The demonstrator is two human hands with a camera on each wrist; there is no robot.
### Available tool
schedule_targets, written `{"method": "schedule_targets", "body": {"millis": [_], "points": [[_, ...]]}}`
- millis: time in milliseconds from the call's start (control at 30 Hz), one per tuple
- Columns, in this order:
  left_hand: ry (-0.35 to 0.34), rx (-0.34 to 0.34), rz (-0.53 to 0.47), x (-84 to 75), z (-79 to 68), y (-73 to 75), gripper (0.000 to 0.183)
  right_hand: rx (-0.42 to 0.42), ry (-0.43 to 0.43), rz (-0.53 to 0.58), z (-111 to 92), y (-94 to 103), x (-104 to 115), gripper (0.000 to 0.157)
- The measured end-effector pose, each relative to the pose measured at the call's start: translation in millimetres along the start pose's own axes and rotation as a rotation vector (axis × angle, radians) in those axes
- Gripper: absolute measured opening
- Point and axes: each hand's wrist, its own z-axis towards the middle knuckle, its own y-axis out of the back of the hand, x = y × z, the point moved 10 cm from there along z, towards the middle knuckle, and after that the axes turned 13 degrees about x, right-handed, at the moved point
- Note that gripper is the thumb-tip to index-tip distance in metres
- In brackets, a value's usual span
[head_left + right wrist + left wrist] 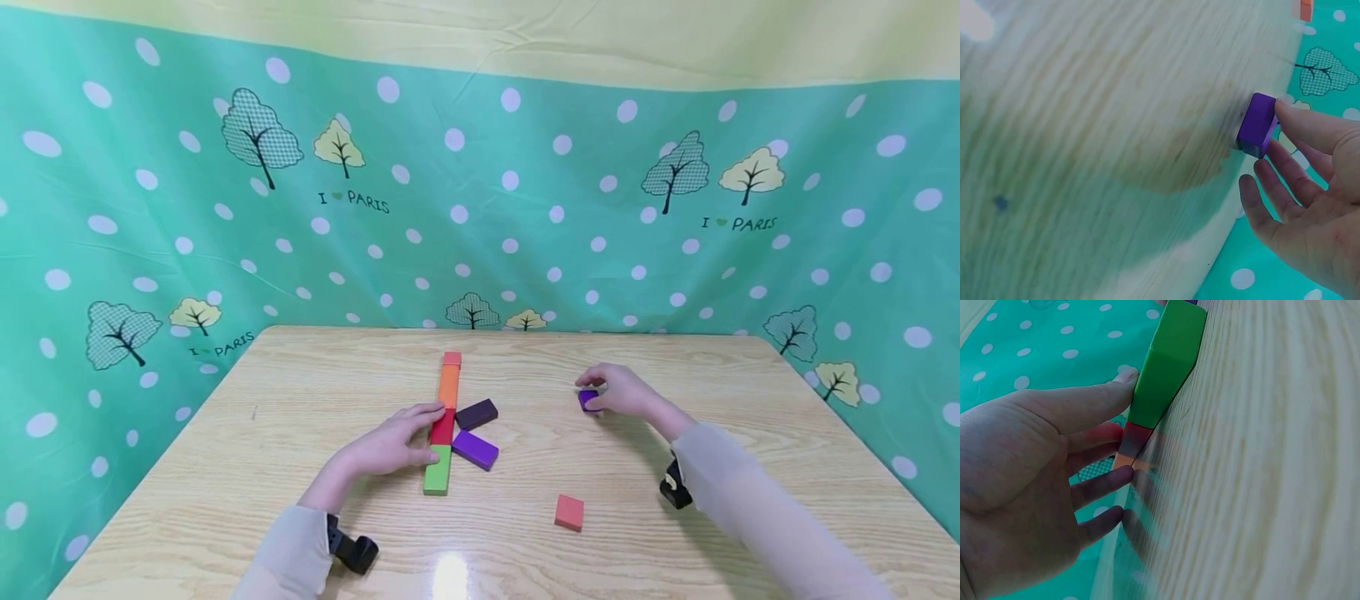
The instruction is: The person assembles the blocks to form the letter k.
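Note:
A straight row of blocks lies left of centre on the table: a small coral block (452,358), an orange block (447,387), a red block (442,428) and a green block (437,471). My left hand (390,442) rests against the row's left side, thumb at the green block, index finger at the red one, the other fingers extended. On the right, my right hand (622,392) pinches a small purple block (1257,125) between thumb and fingers, at or just above the tabletop. Right beside the row lie a dark block (477,414) and a longer purple block (476,450).
A loose coral square block (569,512) lies near the front, between the two forearms. The wooden table (300,375) ends at a green dotted curtain (510,208) behind it. Each wrist wears a black camera (352,550).

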Motion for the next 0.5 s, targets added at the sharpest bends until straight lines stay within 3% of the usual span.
{"method": "schedule_targets", "body": {"millis": [500], "points": [[-0.007,-0.002,0.001,1.7,-0.1,-0.2,0.068,0.002,0.001,0.035,3.7,-4.9,-2.5,0.028]]}}
